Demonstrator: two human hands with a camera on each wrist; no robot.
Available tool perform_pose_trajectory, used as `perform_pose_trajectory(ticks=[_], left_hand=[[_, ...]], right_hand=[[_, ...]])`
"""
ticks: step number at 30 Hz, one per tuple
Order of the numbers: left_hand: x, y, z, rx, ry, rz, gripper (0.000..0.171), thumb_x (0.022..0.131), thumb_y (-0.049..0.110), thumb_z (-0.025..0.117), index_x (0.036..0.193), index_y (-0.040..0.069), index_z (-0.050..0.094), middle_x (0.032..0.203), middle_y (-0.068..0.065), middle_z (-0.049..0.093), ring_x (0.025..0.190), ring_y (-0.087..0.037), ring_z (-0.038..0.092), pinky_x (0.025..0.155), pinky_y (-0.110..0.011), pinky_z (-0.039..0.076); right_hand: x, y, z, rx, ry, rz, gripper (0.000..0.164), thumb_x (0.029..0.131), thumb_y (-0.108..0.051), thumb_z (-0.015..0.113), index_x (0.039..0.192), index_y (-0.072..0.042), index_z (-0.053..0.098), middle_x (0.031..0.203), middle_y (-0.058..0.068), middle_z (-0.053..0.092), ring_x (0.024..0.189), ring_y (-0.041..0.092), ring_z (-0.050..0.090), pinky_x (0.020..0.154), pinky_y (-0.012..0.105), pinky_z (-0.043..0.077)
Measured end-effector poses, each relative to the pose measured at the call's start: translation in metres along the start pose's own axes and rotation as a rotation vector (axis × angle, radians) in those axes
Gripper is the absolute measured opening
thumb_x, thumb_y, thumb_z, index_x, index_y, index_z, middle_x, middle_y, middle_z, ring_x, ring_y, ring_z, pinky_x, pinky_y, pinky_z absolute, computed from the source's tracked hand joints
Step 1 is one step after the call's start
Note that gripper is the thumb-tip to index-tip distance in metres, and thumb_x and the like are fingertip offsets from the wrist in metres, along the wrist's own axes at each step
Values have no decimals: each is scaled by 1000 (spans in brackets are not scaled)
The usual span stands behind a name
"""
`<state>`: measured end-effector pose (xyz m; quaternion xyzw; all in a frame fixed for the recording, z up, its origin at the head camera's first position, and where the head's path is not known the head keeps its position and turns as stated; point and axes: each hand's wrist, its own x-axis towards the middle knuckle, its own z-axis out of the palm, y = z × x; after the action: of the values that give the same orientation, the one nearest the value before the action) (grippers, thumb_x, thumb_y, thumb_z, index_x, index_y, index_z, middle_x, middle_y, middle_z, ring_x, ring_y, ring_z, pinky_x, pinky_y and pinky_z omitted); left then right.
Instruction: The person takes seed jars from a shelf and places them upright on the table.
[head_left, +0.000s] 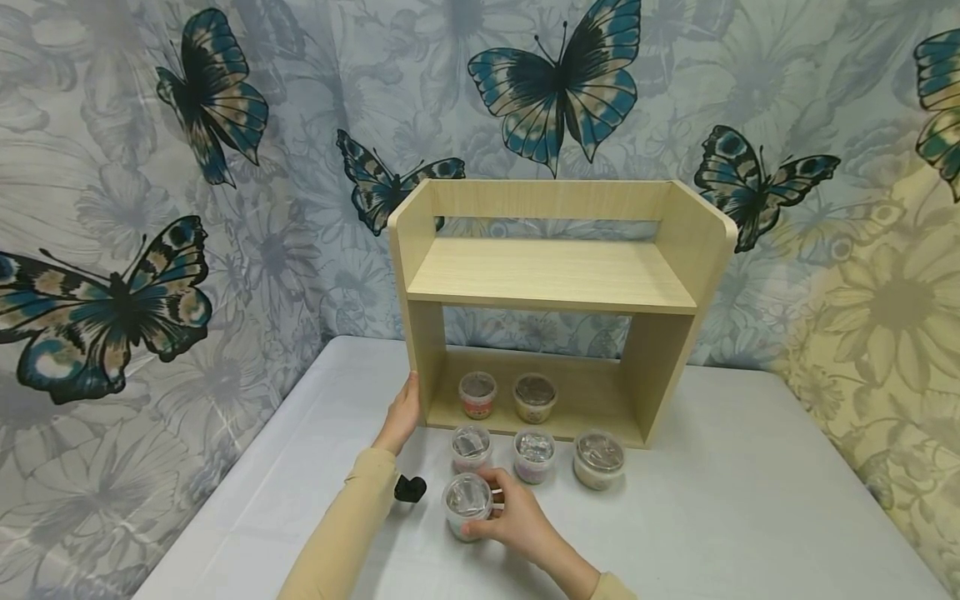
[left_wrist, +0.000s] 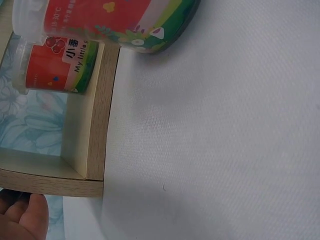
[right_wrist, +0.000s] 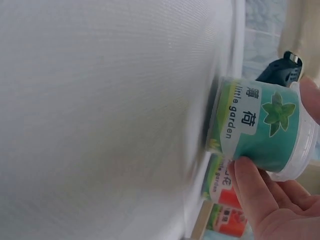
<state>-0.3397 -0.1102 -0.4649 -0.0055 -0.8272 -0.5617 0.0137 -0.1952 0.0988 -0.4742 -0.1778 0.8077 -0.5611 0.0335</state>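
My right hand (head_left: pixel 517 517) grips a small clear-lidded plastic jar (head_left: pixel 467 496) between thumb and fingers. In the right wrist view this jar (right_wrist: pixel 265 127) has a teal label with a green leaf and the words "little garden". Its base is close to the white tabletop; whether it touches cannot be told. My left hand (head_left: pixel 401 417) rests against the outer left side of a pale wooden shelf (head_left: pixel 551 271), fingers partly hidden in the left wrist view. On the lower board stand a red-labelled jar (head_left: pixel 477 396) and another jar (head_left: pixel 535 398).
Before the shelf stand three more lidded jars: a left one (head_left: pixel 471 450), a middle one (head_left: pixel 534 457) and a right one (head_left: pixel 598 461). Below my left wrist shows a black piece (head_left: pixel 410 489). Butterfly-patterned cloth (head_left: pixel 285 275) hangs behind the white table (head_left: pixel 750 500).
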Motion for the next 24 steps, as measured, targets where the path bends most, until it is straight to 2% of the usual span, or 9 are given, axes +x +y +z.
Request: perform_pose_trajectory(ticks=[12,19,24], left_hand=[[2,-4,3,-6,8,4,89,89,70,12,147,4,20,150,-16,20,136,-35,15,109,-47,14],[0,-2,1,-18,-23,2,90,87,72,10,149,6,16,152,-13,16,137,-32,12,110,-47,13],[-1,-2,1,-22,-28,1,89,88,71,10,149,7,15,152,-13,15,137,-32,11,110,-47,12]], right_hand=[[-4,-3,4,-36,28,3,70,61,-11,88,117,7,49,107,13,56,94,31,56,73,26,53],[-2,-2,6,-70,19,40,74,61,-14,88,119,6,47,101,10,55,93,27,57,77,33,53],[-3,-3,7,-68,15,41,74,61,-13,88,119,7,46,101,10,54,94,27,55,76,34,53]])
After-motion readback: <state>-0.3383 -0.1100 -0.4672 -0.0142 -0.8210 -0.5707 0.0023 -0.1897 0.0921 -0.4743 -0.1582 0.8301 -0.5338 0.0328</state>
